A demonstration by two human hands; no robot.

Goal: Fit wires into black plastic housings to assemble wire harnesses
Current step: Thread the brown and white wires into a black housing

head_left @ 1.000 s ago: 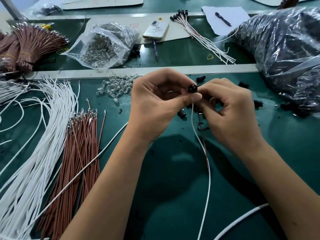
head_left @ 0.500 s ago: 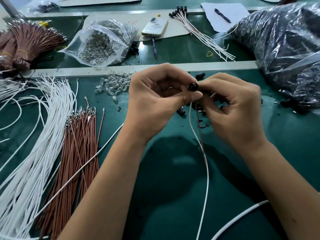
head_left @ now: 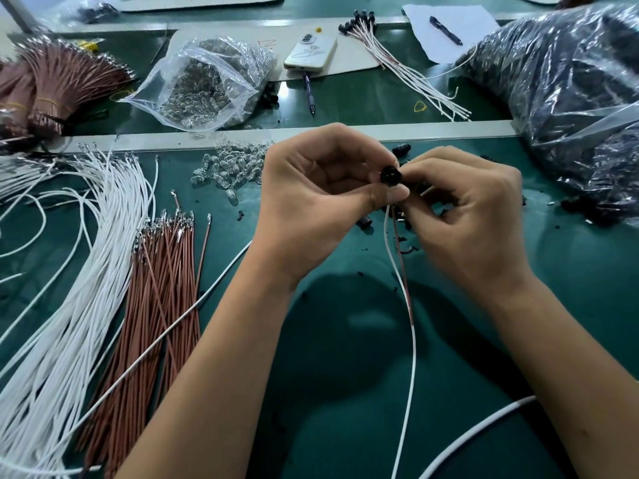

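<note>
Black housing (head_left: 391, 175) pinched between thumb and curled fingers of left hand (head_left: 313, 198), held above green work mat (head_left: 345, 340). Right hand (head_left: 473, 216) curled at housing's far side, grip there partly hidden. White wire (head_left: 411, 340) and brown wire (head_left: 403, 261) seen hanging from beneath housing. White wire bundle (head_left: 69, 305) and brown wire bundle (head_left: 155, 292) laid at left; loose housings (head_left: 401, 149) scattered behind hands.
</note>
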